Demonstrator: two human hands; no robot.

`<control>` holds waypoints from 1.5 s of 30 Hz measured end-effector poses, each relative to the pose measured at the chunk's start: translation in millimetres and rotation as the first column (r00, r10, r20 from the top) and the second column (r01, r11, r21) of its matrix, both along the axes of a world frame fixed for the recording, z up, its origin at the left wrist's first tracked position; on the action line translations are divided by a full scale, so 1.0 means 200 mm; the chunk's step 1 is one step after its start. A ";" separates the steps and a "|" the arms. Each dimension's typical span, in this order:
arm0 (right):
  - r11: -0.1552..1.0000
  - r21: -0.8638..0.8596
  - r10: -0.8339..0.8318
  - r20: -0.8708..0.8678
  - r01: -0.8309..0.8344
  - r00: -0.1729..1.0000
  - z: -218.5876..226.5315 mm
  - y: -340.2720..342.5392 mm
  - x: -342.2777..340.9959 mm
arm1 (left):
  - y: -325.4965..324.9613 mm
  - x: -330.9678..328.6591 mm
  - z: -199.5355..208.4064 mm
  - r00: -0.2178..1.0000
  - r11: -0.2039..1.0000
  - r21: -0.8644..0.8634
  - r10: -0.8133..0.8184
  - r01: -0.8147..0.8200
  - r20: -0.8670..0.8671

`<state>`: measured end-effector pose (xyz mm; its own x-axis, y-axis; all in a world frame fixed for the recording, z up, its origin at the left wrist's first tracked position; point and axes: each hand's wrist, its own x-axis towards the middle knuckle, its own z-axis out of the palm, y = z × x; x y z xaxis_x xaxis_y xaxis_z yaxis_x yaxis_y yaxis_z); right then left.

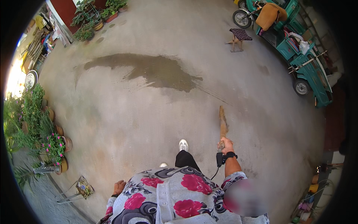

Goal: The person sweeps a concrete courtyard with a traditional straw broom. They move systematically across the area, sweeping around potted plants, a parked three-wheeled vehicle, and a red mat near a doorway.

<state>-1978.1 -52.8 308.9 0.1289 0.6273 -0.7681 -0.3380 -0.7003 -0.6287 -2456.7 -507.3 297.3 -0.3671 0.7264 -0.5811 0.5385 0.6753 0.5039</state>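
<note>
Broom (223,125) extends forward over a concrete floor (149,119), with a green tricycle (288,50) at upper right and a wet patch (156,71) ahead. Potted plants (33,115) line the left edge; a flowered shirt (164,188) fills the foreground. A stool (240,34) stands near the tricycle. The broom's tip lies near the patch's streaks; whether it touches the floor cannot be told. Fingers of the right hand (226,145) wrap its near end; the left hand (119,186) hangs beside the shirt, its grip too unclear to tell
</note>
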 end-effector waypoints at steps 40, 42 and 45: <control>0.987 -0.110 0.082 -0.262 -0.114 0.961 0.02 0.31 -0.03 | 1.14 0.30 0.11 0.818 0.900 0.022 0.387 -0.436 0.426; 0.985 -0.166 -0.020 -0.409 -0.053 0.912 0.11 0.42 0.06 | 1.24 0.28 0.11 0.724 0.866 -0.092 0.464 -0.491 0.510; 0.987 -0.140 -0.017 -0.597 -0.083 0.802 0.20 0.57 0.16 | 1.46 0.22 0.07 0.639 0.814 -0.237 0.568 -0.531 0.519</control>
<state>-1945.9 61.2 349.8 -0.4024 0.4924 -0.7718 -0.5849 -0.7868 -0.1970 -2413.2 -214.6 310.4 -0.2965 0.4551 -0.8396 -0.2954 0.7923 0.5338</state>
